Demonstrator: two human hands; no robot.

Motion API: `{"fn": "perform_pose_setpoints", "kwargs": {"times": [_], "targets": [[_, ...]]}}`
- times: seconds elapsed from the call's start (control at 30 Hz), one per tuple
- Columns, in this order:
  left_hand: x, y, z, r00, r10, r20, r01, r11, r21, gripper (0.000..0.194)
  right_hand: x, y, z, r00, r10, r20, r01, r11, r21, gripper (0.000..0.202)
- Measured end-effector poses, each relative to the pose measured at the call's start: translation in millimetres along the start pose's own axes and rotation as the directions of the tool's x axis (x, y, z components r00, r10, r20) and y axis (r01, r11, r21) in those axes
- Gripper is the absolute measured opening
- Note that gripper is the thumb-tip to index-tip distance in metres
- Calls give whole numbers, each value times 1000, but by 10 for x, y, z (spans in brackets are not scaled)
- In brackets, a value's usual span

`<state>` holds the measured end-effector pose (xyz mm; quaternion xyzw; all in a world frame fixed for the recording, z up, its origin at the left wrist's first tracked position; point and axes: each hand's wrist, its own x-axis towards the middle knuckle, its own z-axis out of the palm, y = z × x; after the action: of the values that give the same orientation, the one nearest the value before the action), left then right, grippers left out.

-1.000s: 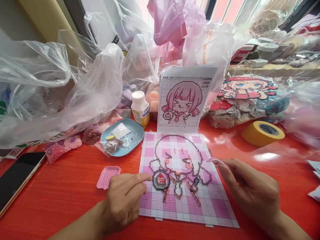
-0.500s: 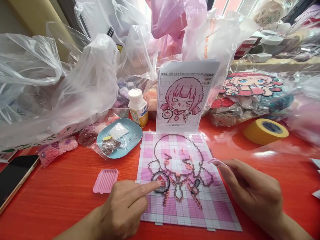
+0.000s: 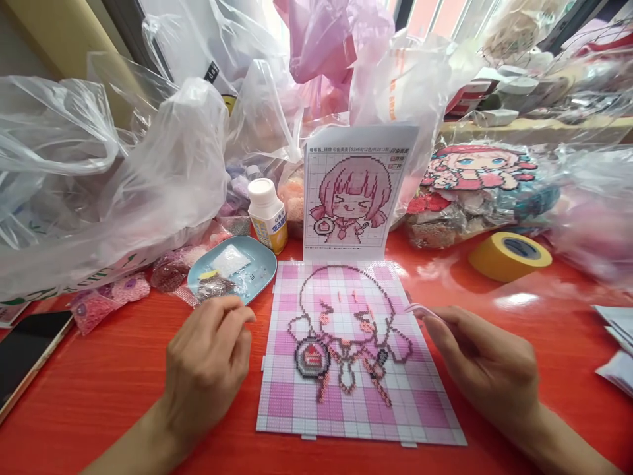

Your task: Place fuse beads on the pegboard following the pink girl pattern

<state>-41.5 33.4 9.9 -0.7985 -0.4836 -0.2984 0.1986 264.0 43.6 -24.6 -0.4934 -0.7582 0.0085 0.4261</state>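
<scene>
Tweezers (image 3: 426, 310), pinched in the right hand (image 3: 487, 356) near the pegboard (image 3: 346, 419), need light pressure; the left hand (image 3: 208, 359) curls apart, contents hidden.

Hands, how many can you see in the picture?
2. The left hand is on the near side of the blue tray. The right hand holds a thin pink tool by the beaded board's right edge. I see no others.

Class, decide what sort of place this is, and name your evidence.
Likely a craft worktable, perhaps at home: a checked pegboard bearing a beaded figure, a printed pattern sheet standing behind it, and a packet of tiny pink pieces on the left.
</scene>
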Motion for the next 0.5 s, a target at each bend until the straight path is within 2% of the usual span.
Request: {"fn": "perform_pose_setpoints", "kwargs": {"times": [0.1, 0.23, 0.33, 0.37, 0.43, 0.5], "targets": [[44, -30, -63, 999, 9, 45, -19, 975, 220, 12, 5, 4, 9, 999, 24, -27, -24, 1000, 9, 10], [41, -71, -170, 980, 14, 199, -76, 948, 309, 40, 22, 10, 20, 997, 43, -68, -42, 999, 17, 10], [30, -117, -215, 942, -48, 332, -80, 930, 360, 54, 31, 19, 38, 995, 69, -76, -66, 997, 36, 11], [32, -127, -226, 921, -93, 379, -67, 919, 388, 53, 31, 23, 45, 994, 81, -76, -78, 996, 48, 11], [50, -125, -249, 849, -220, 481, -25, 892, 451, 49, 27, 28, 56, 990, 115, -83, -108, 991, 77, 12], [85, -94, -277, 739, -352, 574, 25, 866, 499, 45, 22, 30, 64, 981, 171, -95, -161, 981, 108, 14]]}}
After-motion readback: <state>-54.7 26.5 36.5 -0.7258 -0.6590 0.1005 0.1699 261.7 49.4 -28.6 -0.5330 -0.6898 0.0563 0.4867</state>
